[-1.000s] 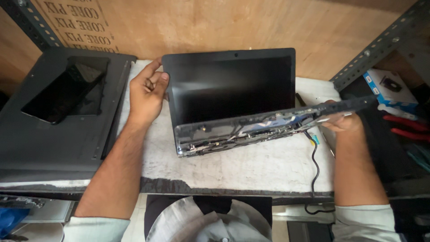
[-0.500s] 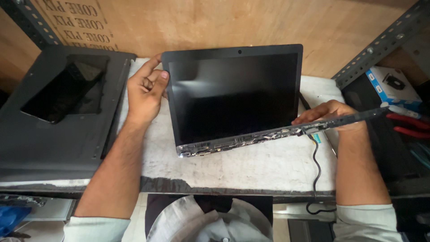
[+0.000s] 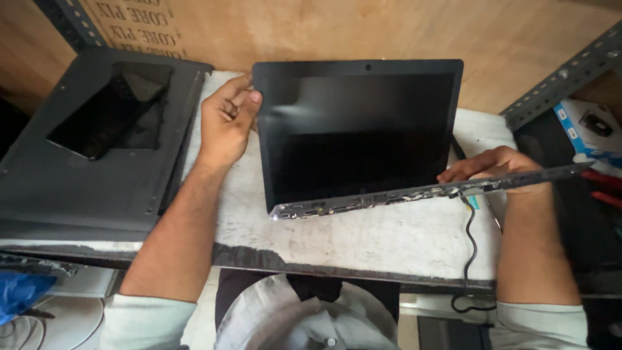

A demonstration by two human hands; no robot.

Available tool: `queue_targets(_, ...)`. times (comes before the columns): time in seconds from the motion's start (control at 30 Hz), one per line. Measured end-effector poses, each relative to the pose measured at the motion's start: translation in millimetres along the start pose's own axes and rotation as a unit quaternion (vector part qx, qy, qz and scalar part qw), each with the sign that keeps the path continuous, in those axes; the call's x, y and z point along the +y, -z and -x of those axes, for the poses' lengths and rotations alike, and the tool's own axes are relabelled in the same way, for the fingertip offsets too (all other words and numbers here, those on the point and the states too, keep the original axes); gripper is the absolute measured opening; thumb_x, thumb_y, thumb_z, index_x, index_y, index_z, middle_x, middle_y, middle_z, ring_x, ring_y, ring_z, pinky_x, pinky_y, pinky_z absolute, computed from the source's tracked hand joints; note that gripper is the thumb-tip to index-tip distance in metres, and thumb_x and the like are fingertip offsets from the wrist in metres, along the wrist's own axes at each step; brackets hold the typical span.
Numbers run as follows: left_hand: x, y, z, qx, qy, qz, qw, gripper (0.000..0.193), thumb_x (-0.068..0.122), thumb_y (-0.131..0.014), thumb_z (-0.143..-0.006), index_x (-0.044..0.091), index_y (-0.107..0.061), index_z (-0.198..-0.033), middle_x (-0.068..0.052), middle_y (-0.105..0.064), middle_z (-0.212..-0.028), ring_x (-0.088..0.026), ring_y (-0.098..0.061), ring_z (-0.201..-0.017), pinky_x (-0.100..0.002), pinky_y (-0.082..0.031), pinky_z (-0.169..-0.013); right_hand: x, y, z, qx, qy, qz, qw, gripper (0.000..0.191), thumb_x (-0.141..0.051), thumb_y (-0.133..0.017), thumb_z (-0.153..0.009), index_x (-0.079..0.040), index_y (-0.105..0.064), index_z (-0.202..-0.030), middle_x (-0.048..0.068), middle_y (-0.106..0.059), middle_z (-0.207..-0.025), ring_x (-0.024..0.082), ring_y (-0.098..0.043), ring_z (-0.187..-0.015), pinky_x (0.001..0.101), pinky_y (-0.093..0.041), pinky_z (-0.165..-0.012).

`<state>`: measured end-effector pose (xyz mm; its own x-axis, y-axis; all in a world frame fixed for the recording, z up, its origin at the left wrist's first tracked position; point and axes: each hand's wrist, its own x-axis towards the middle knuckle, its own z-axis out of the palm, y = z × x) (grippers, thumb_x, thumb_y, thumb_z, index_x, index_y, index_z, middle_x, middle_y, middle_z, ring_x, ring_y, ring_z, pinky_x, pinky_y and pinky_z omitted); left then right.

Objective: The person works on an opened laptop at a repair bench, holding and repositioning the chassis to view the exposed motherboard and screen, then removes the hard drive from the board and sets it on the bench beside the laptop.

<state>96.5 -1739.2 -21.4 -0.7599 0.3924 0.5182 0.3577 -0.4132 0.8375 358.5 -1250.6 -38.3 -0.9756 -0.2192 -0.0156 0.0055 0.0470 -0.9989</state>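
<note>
Left hand (image 3: 227,123): grips the left edge of the screen (image 3: 359,133), fingers curled round it.
Right hand (image 3: 495,170): closed on the laptop base (image 3: 414,193), near its right end, fingers over the top.
Screen: stands near upright over the white table (image 3: 363,240), joined to the base along its lower edge.
Base: seen edge-on, tilted, inner parts showing.
Cable (image 3: 471,240): hangs below the right hand.
Panel (image 3: 78,175): dark, lies left of the left hand.

the laptop screen (image 3: 359,133) is glossy black with a black bezel. the worktop (image 3: 363,233) is mottled off-white with a dark chipped edge. the panel (image 3: 78,188) at the left is dark grey. the cable (image 3: 472,246) is black, the sleeves (image 3: 146,321) pale grey-green, the back wall (image 3: 389,29) tan wood.
</note>
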Motion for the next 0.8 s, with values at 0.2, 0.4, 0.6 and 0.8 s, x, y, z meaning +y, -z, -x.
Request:
queue_targets(0.2, -2.1, -0.7, -2.3, -0.001, 0.001, 0.012, 1.0, 0.034, 0.012, -0.06, -0.107, -0.003, -0.059, -0.138, -0.005, -0.077, -0.106, -0.004, -0.065, -0.076, -0.02, -0.049, -0.059, 4.4, 1.9, -1.6, -0.084, 0.085, -0.105, 0.987, 0.062, -0.044, -0.083, -0.085, 0.006, -0.076, -0.121, 0.038, -0.07, -0.122, 0.062, -0.062, -0.122, 0.0773, -0.043, -0.108)
queue_targets(0.4, -2.7, -0.4, -1.6, -0.008, -0.006, 0.006, 1.0, 0.033, 0.012, -0.061, -0.109, -0.004, -0.058, -0.137, -0.007, -0.077, -0.103, -0.006, -0.069, -0.08, -0.022, -0.052, -0.06, 4.5, 5.5, 1.7, -0.104, 0.08, -0.114, 0.985, 0.061, -0.045, -0.081, -0.087, 0.002, -0.076, -0.125, 0.039, -0.07, -0.126, 0.062, -0.059, -0.126, 0.0768, -0.04, -0.108)
queue_targets(0.6, -2.9, -3.5, -1.0, -0.015, -0.007, 0.005, 1.0, 0.035, 0.014, -0.061, -0.108, -0.004, -0.057, -0.139, -0.007, -0.077, -0.104, -0.007, -0.069, -0.081, -0.022, -0.053, -0.061, 4.2, 6.8, 0.8, -0.14, 0.099, -0.118, 0.978, 0.058, -0.042, -0.078, -0.091, 0.0, -0.075, -0.131, 0.037, -0.071, -0.122, 0.062, -0.058, -0.129, 0.0773, -0.035, -0.116)
queue_targets(0.8, -4.8, -5.3, -2.3, -0.015, -0.012, 0.0, 1.0, 0.034, 0.013, -0.06, -0.109, -0.005, -0.058, -0.138, -0.008, -0.077, -0.103, -0.007, -0.069, -0.081, -0.022, -0.053, -0.062, 2.8, 13.1, 3.7, -0.121, 0.083, -0.071, 0.987, 0.043, -0.03, -0.079, -0.096, 0.0, -0.076, -0.127, 0.036, -0.072, -0.117, 0.062, -0.059, -0.128, 0.079, -0.037, -0.116)
